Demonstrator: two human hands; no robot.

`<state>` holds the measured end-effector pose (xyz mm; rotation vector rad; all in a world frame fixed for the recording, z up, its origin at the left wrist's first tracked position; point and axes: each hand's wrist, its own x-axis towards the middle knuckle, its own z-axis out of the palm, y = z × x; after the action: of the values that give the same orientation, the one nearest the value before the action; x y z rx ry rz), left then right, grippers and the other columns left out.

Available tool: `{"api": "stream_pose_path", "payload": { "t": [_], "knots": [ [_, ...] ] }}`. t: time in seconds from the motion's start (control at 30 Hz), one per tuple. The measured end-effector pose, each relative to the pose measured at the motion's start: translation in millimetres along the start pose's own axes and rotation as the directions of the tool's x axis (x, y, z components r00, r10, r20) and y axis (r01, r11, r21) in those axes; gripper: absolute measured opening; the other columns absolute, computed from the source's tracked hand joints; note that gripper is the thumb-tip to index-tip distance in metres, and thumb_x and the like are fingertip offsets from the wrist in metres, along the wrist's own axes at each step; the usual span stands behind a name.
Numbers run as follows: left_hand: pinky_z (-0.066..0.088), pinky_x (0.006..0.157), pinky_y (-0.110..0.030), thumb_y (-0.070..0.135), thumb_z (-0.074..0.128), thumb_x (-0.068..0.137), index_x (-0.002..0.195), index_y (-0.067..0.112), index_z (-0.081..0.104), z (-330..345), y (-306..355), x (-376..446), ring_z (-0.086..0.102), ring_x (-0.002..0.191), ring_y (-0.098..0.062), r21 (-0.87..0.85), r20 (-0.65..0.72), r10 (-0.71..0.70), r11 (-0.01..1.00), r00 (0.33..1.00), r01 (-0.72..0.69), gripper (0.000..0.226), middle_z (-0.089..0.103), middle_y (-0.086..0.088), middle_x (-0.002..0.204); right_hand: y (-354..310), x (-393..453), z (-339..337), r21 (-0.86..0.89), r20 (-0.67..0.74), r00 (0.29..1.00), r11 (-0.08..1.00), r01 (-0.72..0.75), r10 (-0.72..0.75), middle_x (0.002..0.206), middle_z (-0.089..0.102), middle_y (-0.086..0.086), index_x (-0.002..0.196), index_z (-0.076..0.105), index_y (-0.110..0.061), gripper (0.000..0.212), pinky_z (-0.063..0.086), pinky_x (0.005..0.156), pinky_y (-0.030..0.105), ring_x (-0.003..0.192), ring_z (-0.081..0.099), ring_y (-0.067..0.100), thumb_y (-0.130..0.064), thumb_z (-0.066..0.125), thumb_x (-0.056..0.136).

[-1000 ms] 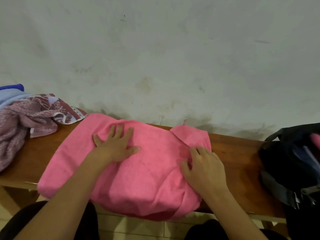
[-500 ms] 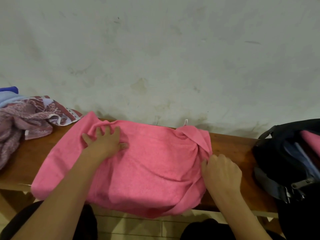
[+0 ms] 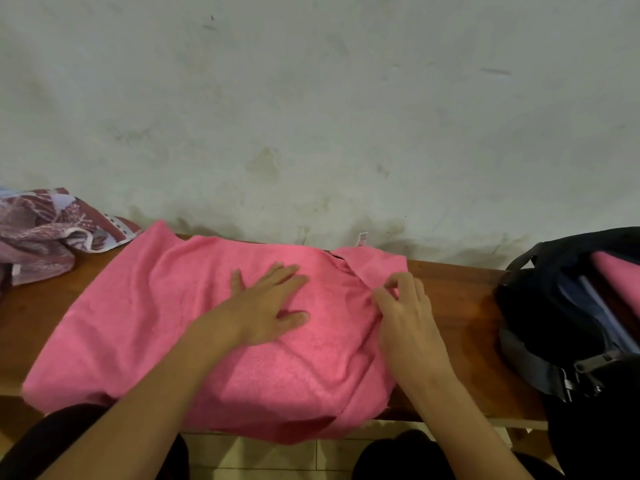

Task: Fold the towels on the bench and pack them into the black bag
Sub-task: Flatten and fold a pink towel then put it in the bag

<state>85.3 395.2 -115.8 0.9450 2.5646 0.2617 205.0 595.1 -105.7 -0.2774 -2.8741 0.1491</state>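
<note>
Left hand (image 3: 263,308) flat and open on the pink terry towel (image 3: 145,327) mid-bench, right hand (image 3: 403,315) pinching its right fold, near edge overhanging the brown wooden bench (image 3: 460,296) so it may slide off; stained wall behind, open black bag (image 3: 540,306) at right end.

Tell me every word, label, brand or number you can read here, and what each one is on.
No text here can be read.
Small white tag at the far edge of the pink towel: faint marks, too small and blurred to read.
Patterned towel on the left: a leafy print only, no letters.
Black bag on the right: no brand or label shows.
</note>
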Motion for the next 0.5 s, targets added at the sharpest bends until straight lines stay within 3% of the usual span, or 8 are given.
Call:
{"api": "stream_pose_path", "payload": {
  "t": [0.07, 0.1, 0.17, 0.23, 0.33, 0.43, 0.5],
  "knots": [
    [-0.015, 0.11, -0.068, 0.057, 0.038, 0.098, 0.155, 0.035, 0.006, -0.8, 1.3, 0.1, -0.017, 0.148, -0.011, 0.0, 0.0, -0.003, 1.0, 1.0, 0.003, 0.069, -0.013, 0.013, 0.163, 4.4, 1.8, 6.1, -0.01, 0.186, 0.982, 1.0, -0.014, 0.016, 0.144, 0.04, 0.016, 0.13, 0.059, -0.011, 0.046, 0.047, 0.103, 0.044, 0.133, 0.04, 0.032, 0.004, 0.058, 0.087],
    [-0.015, 0.109, -0.068, 0.057, 0.037, 0.098, 0.155, 0.035, 0.005, -0.3, 2.1, -0.5, -0.017, 0.148, -0.011, 0.005, 0.001, -0.003, 1.0, 1.0, 0.003, 0.069, -0.013, 0.013, 0.162, 4.9, 2.6, 5.8, -0.028, 0.257, 0.966, 0.999, -0.026, 0.032, 0.154, 0.031, 0.012, 0.143, 0.047, -0.013, 0.051, 0.037, 0.114, 0.042, 0.142, 0.029, 0.029, -0.002, 0.051, 0.093],
    [-0.016, 0.11, -0.068, 0.058, 0.034, 0.098, 0.155, 0.036, 0.003, 1.5, 2.8, -0.1, -0.019, 0.147, -0.01, 0.016, 0.002, -0.005, 1.0, 1.0, 0.005, 0.069, -0.016, 0.013, 0.162, 1.9, 4.8, 4.1, -0.057, 0.271, 0.962, 0.998, -0.028, 0.043, 0.155, 0.033, 0.007, 0.146, 0.04, -0.011, 0.05, 0.025, 0.12, 0.035, 0.145, 0.025, 0.023, -0.005, 0.042, 0.097],
    [-0.015, 0.11, -0.069, 0.06, 0.032, 0.098, 0.155, 0.037, -0.001, 2.6, 1.4, 0.7, -0.021, 0.147, -0.01, 0.033, 0.012, -0.013, 0.999, 1.0, 0.012, 0.069, -0.019, 0.013, 0.161, -0.2, 3.5, 3.0, -0.023, 0.201, 0.974, 0.995, -0.099, 0.102, 0.141, 0.045, 0.006, 0.134, 0.05, -0.007, 0.037, 0.034, 0.111, 0.031, 0.132, 0.039, 0.022, -0.008, 0.044, 0.097],
    [-0.015, 0.11, -0.069, 0.061, 0.03, 0.098, 0.155, 0.038, -0.003, 3.1, 1.0, 1.4, -0.021, 0.147, -0.011, 0.046, 0.026, -0.021, 0.999, 0.999, 0.019, 0.07, -0.021, 0.014, 0.16, -1.9, -2.3, -13.4, 0.009, 0.076, 0.957, 0.96, -0.281, 0.279, 0.111, 0.053, 0.004, 0.104, 0.057, -0.011, 0.013, 0.048, 0.079, 0.028, 0.101, 0.054, 0.018, -0.018, 0.047, 0.098],
    [-0.015, 0.11, -0.069, 0.062, 0.029, 0.097, 0.155, 0.039, -0.004, 3.1, 1.9, 1.0, -0.023, 0.146, -0.011, 0.046, 0.028, -0.018, 0.999, 0.999, 0.017, 0.07, -0.022, 0.014, 0.16, 10.2, -5.7, -28.6, -0.249, 0.077, 0.898, 0.88, -0.404, 0.434, 0.074, 0.049, -0.003, 0.073, 0.05, -0.017, 0.03, 0.048, 0.064, 0.03, 0.077, 0.061, 0.017, -0.024, 0.041, 0.101],
    [-0.016, 0.11, -0.068, 0.062, 0.028, 0.097, 0.155, 0.039, -0.005, 4.3, 0.5, 0.7, -0.023, 0.146, -0.01, 0.043, 0.022, -0.016, 0.999, 1.0, 0.015, 0.07, -0.022, 0.015, 0.16, 18.8, -8.7, -37.2, -0.402, 0.141, 0.85, 0.814, -0.42, 0.508, 0.068, 0.044, -0.004, 0.074, 0.049, -0.019, 0.027, 0.044, 0.061, 0.031, 0.077, 0.063, 0.017, -0.022, 0.041, 0.1]
  ]
}}
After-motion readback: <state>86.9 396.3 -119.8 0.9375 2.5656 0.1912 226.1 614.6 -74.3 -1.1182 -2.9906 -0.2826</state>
